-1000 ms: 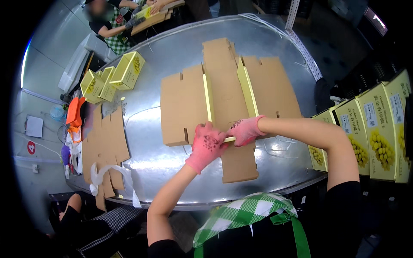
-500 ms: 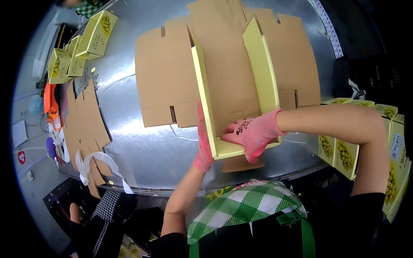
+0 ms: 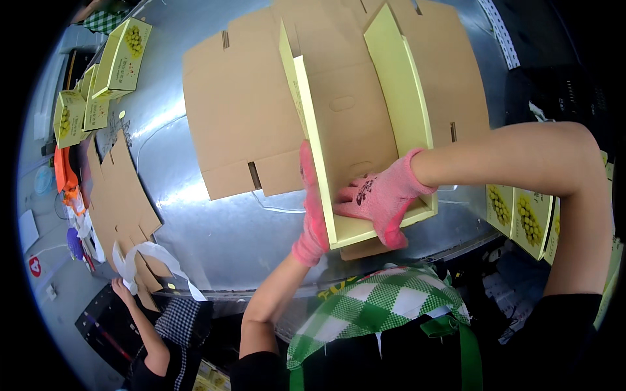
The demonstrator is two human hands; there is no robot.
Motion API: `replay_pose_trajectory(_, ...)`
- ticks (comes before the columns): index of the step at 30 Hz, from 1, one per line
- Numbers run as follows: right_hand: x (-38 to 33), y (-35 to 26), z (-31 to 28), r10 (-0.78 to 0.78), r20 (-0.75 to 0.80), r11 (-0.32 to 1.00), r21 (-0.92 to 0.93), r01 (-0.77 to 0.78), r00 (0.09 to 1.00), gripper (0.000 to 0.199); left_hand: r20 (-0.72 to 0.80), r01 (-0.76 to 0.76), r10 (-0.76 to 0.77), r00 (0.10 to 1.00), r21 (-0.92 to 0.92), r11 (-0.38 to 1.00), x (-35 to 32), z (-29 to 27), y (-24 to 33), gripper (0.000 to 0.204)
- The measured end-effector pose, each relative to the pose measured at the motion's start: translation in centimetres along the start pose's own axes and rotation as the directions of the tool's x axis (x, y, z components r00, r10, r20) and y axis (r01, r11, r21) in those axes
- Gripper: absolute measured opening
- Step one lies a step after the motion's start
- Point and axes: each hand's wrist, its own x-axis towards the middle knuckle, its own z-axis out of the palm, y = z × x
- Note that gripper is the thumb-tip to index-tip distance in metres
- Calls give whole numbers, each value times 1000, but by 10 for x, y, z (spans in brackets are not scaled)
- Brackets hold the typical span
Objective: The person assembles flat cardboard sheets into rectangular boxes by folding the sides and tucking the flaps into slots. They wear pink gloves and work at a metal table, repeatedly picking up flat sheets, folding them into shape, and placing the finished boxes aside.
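A half-folded cardboard carton [image 3: 411,107], yellow-walled inside a brown lining, stands before me on the metal table. Its two long walls and the low near wall are up, while wide brown flaps lie flat on both sides. Against the outside of the left wall, my left hand [image 3: 315,218] in a pink glove lies with fingers stretched along it. My right hand [image 3: 381,199], also in a pink glove, reaches over the near wall: its fingers are inside the carton at the near end, its thumb hangs outside, gripping that wall. The fingertips inside are partly hidden.
Folded yellow boxes [image 3: 124,60] with grape pictures stand at the far left. Flat brown cardboard [image 3: 120,189] and a white strip [image 3: 160,251] lie at the left edge. More yellow boxes [image 3: 521,215] are stacked at right. A co-worker's arm [image 3: 143,329] is at lower left.
The view has shifted a little. The co-worker's arm at lower left now reaches up to the white strip. My hands keep nearly the same places on the carton.
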Motion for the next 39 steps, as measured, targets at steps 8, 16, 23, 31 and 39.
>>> replay_pose_trajectory(8,0,-10,-11,125,86,991,-63,-120,988,110,-9,-63,64,998,112,992,-2,-13,-10,88)
replay_pose_trajectory(16,1,-7,-9,117,77,993,-27,-115,990,106,-30,-131,138,990,174,976,-9,-7,-16,92)
replay_pose_trajectory(23,-11,-19,12,18,-222,969,-238,-72,975,72,26,-361,402,915,495,790,-7,-16,-18,79)
replay_pose_trajectory(31,-77,-17,106,-166,-974,984,-152,-97,-154,55,333,-650,739,586,738,183,-43,9,59,77)
replay_pose_trajectory(39,-15,37,136,588,-808,402,346,848,50,63,373,-458,-493,786,887,-60,9,75,28,65)
